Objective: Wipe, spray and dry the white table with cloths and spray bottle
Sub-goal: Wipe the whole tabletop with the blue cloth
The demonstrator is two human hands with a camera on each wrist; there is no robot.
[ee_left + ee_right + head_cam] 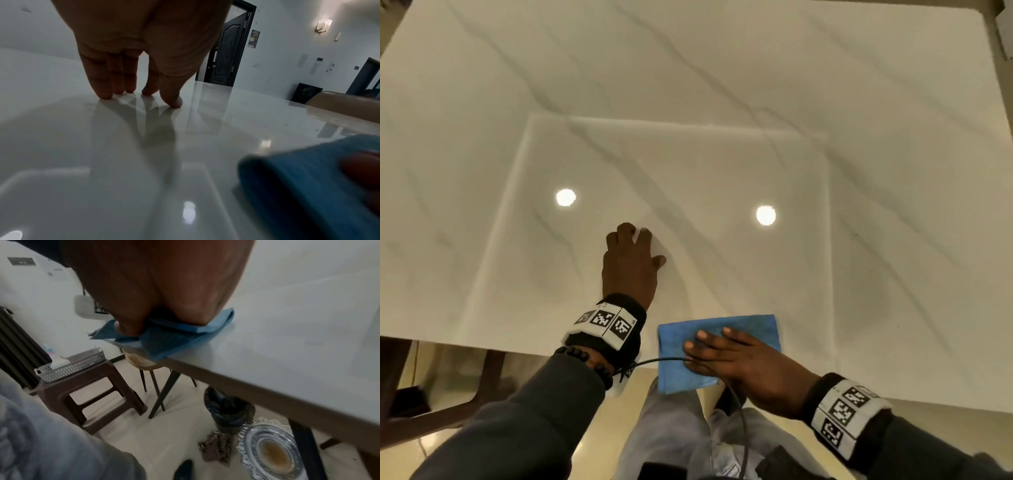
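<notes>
The white marble table [688, 85] fills the head view. My left hand [631, 260] rests on it near the middle front, its straight fingertips [107, 95] touching the glossy top [61, 146] and holding nothing. A folded blue cloth [750, 329] lies at the near edge, partly hanging over it. My right hand [722, 353] presses it down with flat fingers. In the right wrist view the thumb lies against the overhanging cloth [164, 340] at the table edge [287, 321]. The cloth [308, 186] also shows low right in the left wrist view.
Left of the table a brown stool [82, 394] carries a grey perforated basket [72, 366] with a white bottle [59, 361]. Under the table are a black-lined bin [228, 408], a glass plate [271, 451] and a patterned cloth [216, 446]. A chair back [349, 104] stands at the right.
</notes>
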